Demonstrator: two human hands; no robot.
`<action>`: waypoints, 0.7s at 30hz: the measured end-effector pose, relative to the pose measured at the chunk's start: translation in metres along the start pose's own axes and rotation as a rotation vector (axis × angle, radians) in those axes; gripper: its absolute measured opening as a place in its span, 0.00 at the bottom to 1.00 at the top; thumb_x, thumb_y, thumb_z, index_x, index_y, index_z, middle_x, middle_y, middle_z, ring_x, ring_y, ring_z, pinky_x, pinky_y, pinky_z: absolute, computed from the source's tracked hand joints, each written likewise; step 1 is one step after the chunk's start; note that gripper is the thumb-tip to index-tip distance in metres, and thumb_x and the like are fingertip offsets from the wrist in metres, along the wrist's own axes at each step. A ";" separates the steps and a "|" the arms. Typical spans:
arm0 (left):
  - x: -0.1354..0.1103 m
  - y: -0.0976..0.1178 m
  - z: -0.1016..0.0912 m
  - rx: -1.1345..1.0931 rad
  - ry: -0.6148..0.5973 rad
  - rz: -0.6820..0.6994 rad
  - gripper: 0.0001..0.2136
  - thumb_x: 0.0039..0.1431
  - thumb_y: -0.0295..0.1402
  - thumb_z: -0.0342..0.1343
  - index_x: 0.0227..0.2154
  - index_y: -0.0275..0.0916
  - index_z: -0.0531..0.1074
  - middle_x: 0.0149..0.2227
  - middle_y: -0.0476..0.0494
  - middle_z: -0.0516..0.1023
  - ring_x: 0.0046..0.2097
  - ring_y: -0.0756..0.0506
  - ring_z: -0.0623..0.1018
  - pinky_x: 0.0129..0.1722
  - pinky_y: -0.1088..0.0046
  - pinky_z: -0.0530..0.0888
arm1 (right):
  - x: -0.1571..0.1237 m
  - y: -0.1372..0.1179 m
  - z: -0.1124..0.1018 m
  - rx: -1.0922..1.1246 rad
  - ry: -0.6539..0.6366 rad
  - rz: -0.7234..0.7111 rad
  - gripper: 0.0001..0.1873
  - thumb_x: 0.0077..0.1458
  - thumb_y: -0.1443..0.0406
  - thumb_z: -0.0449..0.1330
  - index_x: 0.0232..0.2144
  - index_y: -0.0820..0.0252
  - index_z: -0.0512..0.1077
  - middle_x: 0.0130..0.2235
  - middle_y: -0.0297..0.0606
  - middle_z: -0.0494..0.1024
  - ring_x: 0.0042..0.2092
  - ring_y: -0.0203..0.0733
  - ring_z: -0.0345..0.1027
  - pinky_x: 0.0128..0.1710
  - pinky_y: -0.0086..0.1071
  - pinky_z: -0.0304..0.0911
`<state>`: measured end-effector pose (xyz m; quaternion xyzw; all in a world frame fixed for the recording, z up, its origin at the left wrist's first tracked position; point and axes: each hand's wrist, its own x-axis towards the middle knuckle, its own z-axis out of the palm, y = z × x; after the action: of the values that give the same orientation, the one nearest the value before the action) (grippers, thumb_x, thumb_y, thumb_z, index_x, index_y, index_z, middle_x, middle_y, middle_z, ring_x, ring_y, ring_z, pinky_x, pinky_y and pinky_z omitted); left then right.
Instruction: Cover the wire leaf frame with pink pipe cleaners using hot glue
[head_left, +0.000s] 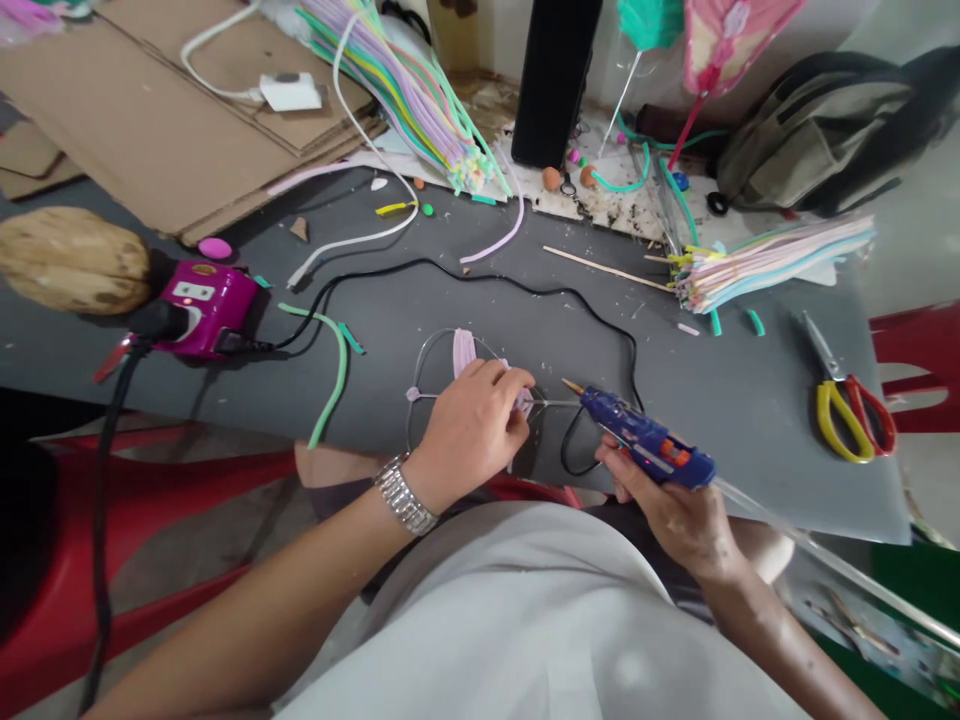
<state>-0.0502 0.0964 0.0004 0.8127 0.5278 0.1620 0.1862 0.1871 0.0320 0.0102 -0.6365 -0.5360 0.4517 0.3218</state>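
My right hand [679,510] is wrapped round a blue hot glue gun [645,435], its nozzle pointing left towards the wire stem. A clear glue stick [832,555] sticks out of the gun's back end. With fingers bent together, my left hand [476,425] presses on a round wire frame [422,362] that has light purple pipe cleaner [464,348] wound on part of it. The frame's thin stem runs right, under the nozzle. My left fingers cover part of the purple piece, and the exact contact there is hidden.
Scissors [844,400] lie at the right. Bundles of pipe cleaners [420,110] rest at the back and right. A purple power adapter [206,305] stands left, its black cord [480,275] crossing the table. Cardboard [172,130] fills the back left; a green pipe cleaner [339,375] lies nearby.
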 end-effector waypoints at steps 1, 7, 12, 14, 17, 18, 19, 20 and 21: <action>0.000 0.000 0.000 0.004 0.001 0.002 0.14 0.55 0.20 0.57 0.44 0.35 0.76 0.40 0.39 0.78 0.44 0.38 0.76 0.45 0.59 0.76 | -0.001 0.002 -0.001 0.053 0.008 0.029 0.12 0.61 0.55 0.66 0.37 0.57 0.77 0.24 0.30 0.75 0.25 0.36 0.68 0.30 0.32 0.67; -0.001 -0.001 0.003 0.007 0.021 0.016 0.09 0.58 0.23 0.57 0.42 0.35 0.76 0.39 0.38 0.77 0.44 0.38 0.76 0.46 0.59 0.76 | 0.000 0.001 0.000 0.166 0.055 0.102 0.15 0.60 0.52 0.66 0.37 0.58 0.79 0.26 0.35 0.79 0.26 0.37 0.71 0.33 0.35 0.70; -0.001 0.001 0.004 0.029 0.035 0.005 0.08 0.59 0.27 0.58 0.42 0.35 0.76 0.39 0.38 0.76 0.43 0.38 0.75 0.46 0.59 0.75 | -0.002 0.005 0.000 0.139 0.071 0.116 0.16 0.60 0.51 0.67 0.38 0.58 0.80 0.26 0.35 0.80 0.26 0.38 0.70 0.33 0.36 0.69; 0.000 0.003 0.006 0.053 0.040 -0.008 0.08 0.58 0.26 0.58 0.41 0.35 0.76 0.39 0.38 0.76 0.43 0.38 0.75 0.45 0.59 0.75 | -0.003 0.009 -0.001 0.134 0.074 0.118 0.16 0.60 0.52 0.67 0.39 0.58 0.80 0.26 0.35 0.79 0.26 0.38 0.69 0.33 0.36 0.68; 0.000 0.004 0.008 0.073 0.051 -0.014 0.08 0.57 0.24 0.57 0.40 0.36 0.76 0.38 0.38 0.76 0.43 0.38 0.75 0.44 0.59 0.75 | -0.003 0.012 -0.002 0.122 0.076 0.115 0.17 0.60 0.51 0.67 0.39 0.58 0.80 0.25 0.34 0.79 0.26 0.38 0.69 0.34 0.37 0.68; 0.000 0.003 0.008 0.071 0.053 -0.011 0.09 0.57 0.24 0.57 0.40 0.36 0.76 0.38 0.39 0.76 0.43 0.38 0.75 0.44 0.59 0.75 | -0.003 0.012 -0.003 0.114 0.075 0.115 0.17 0.60 0.51 0.67 0.38 0.58 0.80 0.25 0.34 0.79 0.26 0.38 0.69 0.35 0.37 0.68; 0.000 0.002 0.008 0.063 0.054 -0.006 0.09 0.57 0.23 0.57 0.40 0.36 0.76 0.38 0.39 0.76 0.43 0.38 0.75 0.44 0.59 0.75 | -0.003 0.012 -0.003 0.106 0.074 0.115 0.17 0.60 0.50 0.66 0.37 0.59 0.80 0.25 0.34 0.79 0.26 0.38 0.69 0.35 0.37 0.68; -0.001 0.001 0.008 0.049 0.055 0.003 0.09 0.58 0.23 0.57 0.41 0.36 0.76 0.38 0.39 0.76 0.43 0.38 0.75 0.44 0.59 0.76 | -0.003 0.012 -0.003 0.101 0.073 0.116 0.18 0.60 0.50 0.66 0.37 0.59 0.80 0.25 0.35 0.79 0.26 0.38 0.70 0.35 0.37 0.68; -0.001 -0.001 0.007 0.029 0.055 0.017 0.08 0.59 0.24 0.57 0.41 0.36 0.76 0.39 0.39 0.76 0.43 0.38 0.75 0.44 0.60 0.76 | -0.003 0.012 -0.003 0.098 0.072 0.117 0.18 0.60 0.50 0.66 0.36 0.59 0.80 0.26 0.35 0.79 0.26 0.38 0.70 0.35 0.37 0.68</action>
<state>-0.0478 0.0944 -0.0063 0.8150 0.5282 0.1781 0.1586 0.1943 0.0270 0.0015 -0.6660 -0.4634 0.4722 0.3446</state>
